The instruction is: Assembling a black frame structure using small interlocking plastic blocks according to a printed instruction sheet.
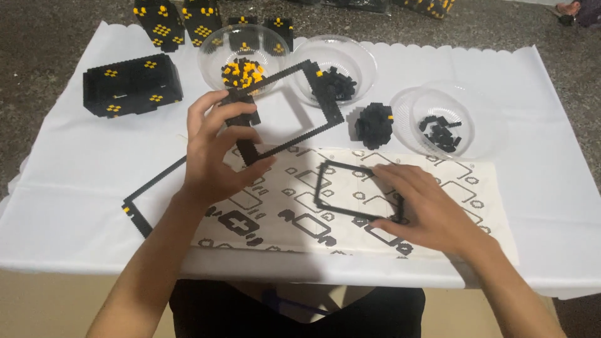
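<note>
L hand [216, 150] up off the table, pinching a big black brick frame [285, 112] by its near-left corner, thumb under, fingers curled over the top edge. Frame's tilted, long axis running up-right toward the bowls; far corner hangs over the bowl of yellow and black pieces [244, 59]. R hand [426, 209] low and flat, fingers spread, tips pressing on a smaller black frame [357, 191] lying on the printed instruction sheet [476, 188]. That small frame sits just R of and below the lifted one, nearer the R hand, w/ bare sheet between. A third frame [147, 200] pokes out from under the sheet's L edge. Loose black brick clump [374, 124] between the bowls, well apart from both hands. White cloth [75, 169] open to the L.
</note>
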